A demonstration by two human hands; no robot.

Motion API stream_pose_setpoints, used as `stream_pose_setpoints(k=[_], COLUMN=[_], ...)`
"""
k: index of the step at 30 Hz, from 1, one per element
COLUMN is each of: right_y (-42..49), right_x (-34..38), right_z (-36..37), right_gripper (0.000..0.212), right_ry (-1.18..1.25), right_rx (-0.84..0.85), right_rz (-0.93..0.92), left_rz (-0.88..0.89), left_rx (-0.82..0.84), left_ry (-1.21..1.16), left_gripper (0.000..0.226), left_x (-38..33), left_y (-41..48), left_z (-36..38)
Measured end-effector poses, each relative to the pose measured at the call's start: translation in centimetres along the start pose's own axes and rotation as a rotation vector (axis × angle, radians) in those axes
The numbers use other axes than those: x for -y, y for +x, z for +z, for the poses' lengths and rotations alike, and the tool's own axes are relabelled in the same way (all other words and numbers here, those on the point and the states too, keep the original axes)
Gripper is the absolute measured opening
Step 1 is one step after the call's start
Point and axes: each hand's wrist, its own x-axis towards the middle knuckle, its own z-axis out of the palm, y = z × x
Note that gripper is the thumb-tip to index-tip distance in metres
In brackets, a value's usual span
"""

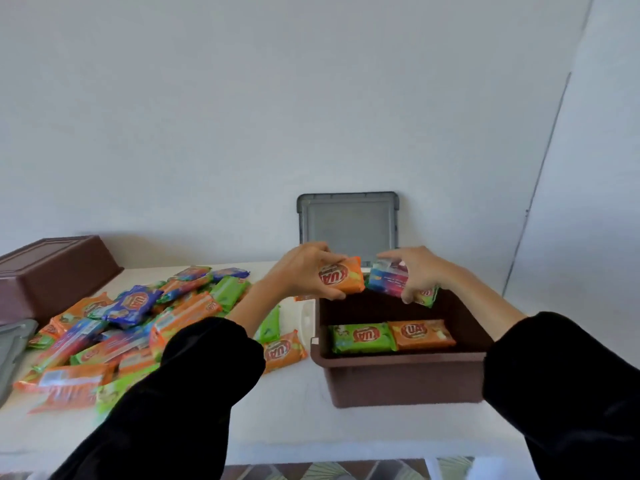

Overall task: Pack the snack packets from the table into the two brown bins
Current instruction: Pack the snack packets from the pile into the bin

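Black sleeves (194, 393) frame my view. My left hand (304, 271) grips an orange packet (344, 280) and my right hand (415, 271) pinches a blue packet (386, 280), both over the brown bin (398, 382). Beneath them lie two glossy packets (362, 337). I judge it early: the heap (121, 327) left of my left hand remains, and the second bin (52, 271) sits overturned beyond.
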Motion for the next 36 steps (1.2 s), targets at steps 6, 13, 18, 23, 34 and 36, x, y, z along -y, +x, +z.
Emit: stream_pose_setpoints(k=[6, 13, 18, 23, 34, 36], right_y=[0.0, 2.0, 2.7, 2.8, 2.4, 2.4], right_x=[-5.4, -7.0, -7.1, -7.4, -7.5, -7.6], right_z=[3.3, 7.3, 8.1, 8.7, 8.1, 8.1], right_gripper=[0.088, 0.072, 0.071, 0.066, 0.070, 0.069], right_ry=[-0.097, -0.166, -0.198, -0.185, -0.219, -0.215], right_rx=[0.146, 0.159, 0.179, 0.178, 0.152, 0.147], right_rz=[0.005, -0.073, -0.070, -0.056, -0.032, -0.035], left_rz=[0.014, -0.051, -0.033, 0.018, -0.008, -0.003], left_rx=[0.299, 0.411, 0.437, 0.494, 0.481, 0.476], left_ry=[0.122, 0.211, 0.239, 0.292, 0.168, 0.160], left_gripper=[0.070, 0.063, 0.056, 0.069, 0.071, 0.070], left_x=[-5.0, -4.2, -4.5, -4.9, -4.3, -4.1], left_y=[5.2, 5.5, 5.9, 5.7, 5.5, 5.4], left_z=[6.1, 10.6, 10.6, 10.7, 11.3, 11.4])
